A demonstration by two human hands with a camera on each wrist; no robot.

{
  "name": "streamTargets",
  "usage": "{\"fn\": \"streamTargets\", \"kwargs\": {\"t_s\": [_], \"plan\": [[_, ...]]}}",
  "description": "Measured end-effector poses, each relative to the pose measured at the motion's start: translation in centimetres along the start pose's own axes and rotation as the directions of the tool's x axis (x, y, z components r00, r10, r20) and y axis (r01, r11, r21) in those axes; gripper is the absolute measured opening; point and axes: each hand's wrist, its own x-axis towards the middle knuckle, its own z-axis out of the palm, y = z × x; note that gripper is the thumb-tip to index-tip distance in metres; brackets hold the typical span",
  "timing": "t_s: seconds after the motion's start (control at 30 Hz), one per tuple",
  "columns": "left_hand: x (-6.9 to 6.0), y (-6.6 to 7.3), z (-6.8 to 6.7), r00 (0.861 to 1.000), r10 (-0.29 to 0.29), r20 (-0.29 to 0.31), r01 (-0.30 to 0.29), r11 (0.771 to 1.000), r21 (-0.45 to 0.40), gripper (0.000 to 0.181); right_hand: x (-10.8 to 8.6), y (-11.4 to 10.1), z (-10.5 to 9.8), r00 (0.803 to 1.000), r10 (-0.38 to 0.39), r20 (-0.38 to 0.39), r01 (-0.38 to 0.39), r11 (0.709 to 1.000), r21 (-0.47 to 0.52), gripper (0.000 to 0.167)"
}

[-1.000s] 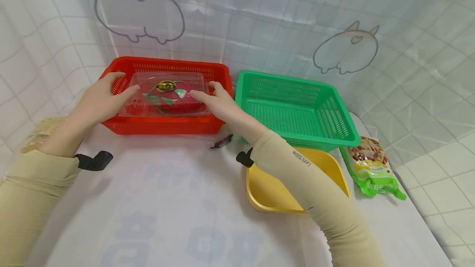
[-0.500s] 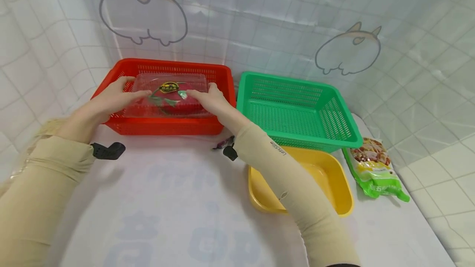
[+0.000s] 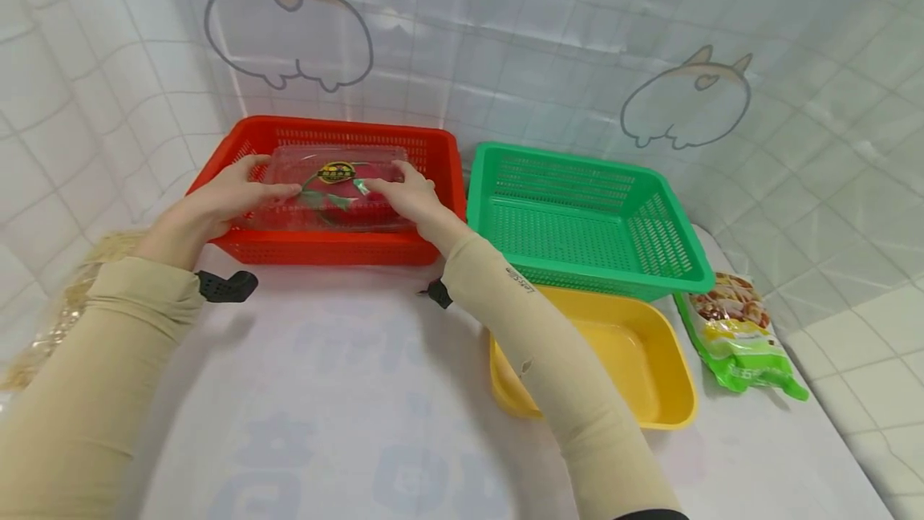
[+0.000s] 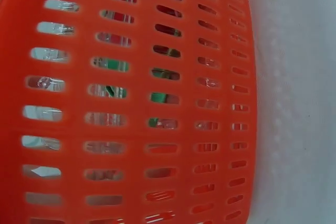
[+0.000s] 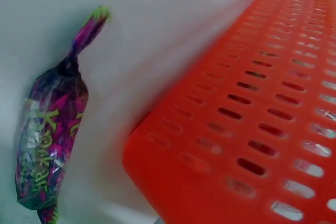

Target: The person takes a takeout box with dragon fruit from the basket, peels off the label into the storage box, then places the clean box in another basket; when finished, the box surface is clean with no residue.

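A clear plastic fruit box (image 3: pixel 334 191) lies in the red basket (image 3: pixel 325 250); a black and yellow sticker is on its lid. Inside it shows a pink-red fruit with green scales, which looks like a dragon fruit. My left hand (image 3: pixel 227 192) grips the box's left end, thumb over the lid. At the right end my right hand (image 3: pixel 413 197) holds it, its thumb also on top. The fingers' undersides are hidden. Both wrist views show mostly the basket's slotted wall (image 4: pixel 136 108), with the box partly visible through the slots.
A green basket (image 3: pixel 559 235) stands right of the red one, with a yellow tray (image 3: pixel 638 359) before it. A green-ended food bag (image 3: pixel 739 335) lies far right. By the red basket lies a purple-wrapped candy (image 5: pixel 52 135). Another clear package (image 3: pixel 72 303) sits behind my left forearm.
Both hands have closed in on the box's ends from a looser spread, the left moving rightward. The box stays in the red basket. The whole head view has shifted slightly.
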Motion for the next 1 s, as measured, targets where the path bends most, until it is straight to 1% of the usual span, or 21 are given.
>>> {"fn": "streamTargets", "kwargs": {"t_s": [0.1, 0.3, 0.4, 0.5, 0.73, 1.0], "plan": [[0.23, -0.14, -0.06, 1.000, 0.002, 0.012, -0.002, 0.999, -0.038, 0.103, 0.28, 0.11, 0.03, 1.000, -0.011, 0.013, 0.011, 1.000, 0.012, 0.068], [0.55, -0.26, -0.24, 0.998, 0.016, 0.056, -0.011, 0.996, -0.089, 0.102, 0.39, 0.18, 0.02, 0.998, -0.028, 0.062, 0.026, 0.999, 0.026, 0.069], [0.64, -0.28, -0.28, 0.997, 0.010, 0.079, -0.001, 0.994, -0.113, 0.099, 0.43, 0.20, 0.04, 0.997, -0.029, 0.078, 0.027, 0.999, 0.026, 0.071], [0.65, -0.36, -0.35, 0.996, 0.000, 0.092, 0.011, 0.993, -0.117, 0.096, 0.49, 0.20, 0.09, 0.995, -0.033, 0.092, 0.032, 0.999, 0.011, 0.072], [0.62, -0.46, -0.45, 0.997, -0.002, 0.073, 0.009, 0.995, -0.097, 0.091, 0.47, 0.14, 0.00, 0.995, -0.032, 0.097, 0.033, 0.999, -0.008, 0.071], [0.56, -0.57, -0.42, 0.999, 0.013, 0.051, -0.007, 0.993, -0.115, 0.090, 0.50, 0.16, 0.01, 0.996, -0.023, 0.083, 0.024, 1.000, -0.007, 0.070]]}}
